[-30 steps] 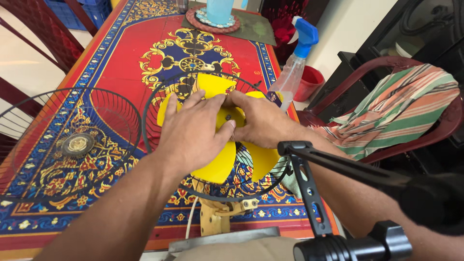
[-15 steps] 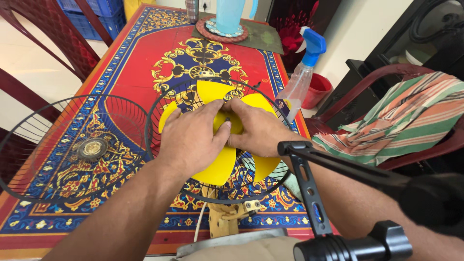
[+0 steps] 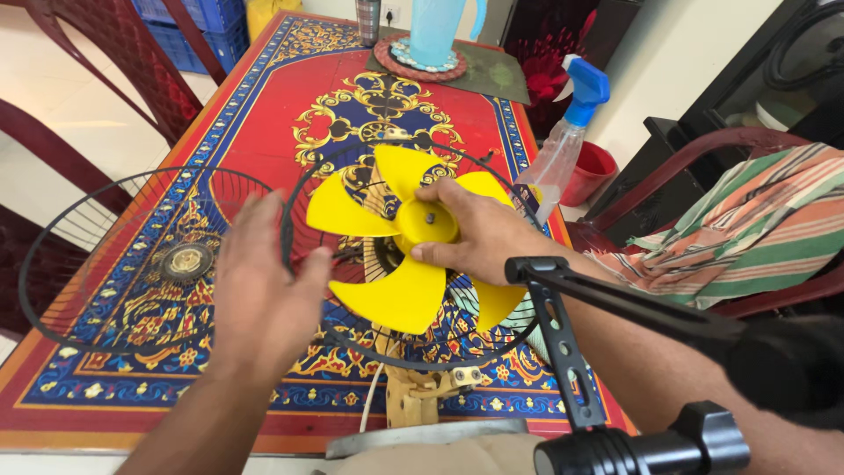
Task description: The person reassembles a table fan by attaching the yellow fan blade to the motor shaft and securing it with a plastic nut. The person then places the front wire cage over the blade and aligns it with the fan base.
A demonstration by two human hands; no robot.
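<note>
- We see the fan blade [image 3: 406, 249] over the rear fan guard [image 3: 492, 339], near the table's [image 3: 255, 114] near edge, right of centre.
- Right hand [image 3: 479, 236] grips the blade's hub from the right.
- Left hand [image 3: 259, 295] hangs spread just left of the blade, apart from it, above the gap between both guards.
- Front fan guard [image 3: 132, 255] lies flat on the table by the left edge.
- Fan stand [image 3: 413, 396] sits below the rear guard at the near edge.
- Spray bottle [image 3: 567, 141] stands at the right edge, behind the right hand.
- Jug [image 3: 435, 31] sits on a mat [image 3: 400, 60] at the far edge.
- Chair with cloth [image 3: 747, 229] stands right of the table.
</note>
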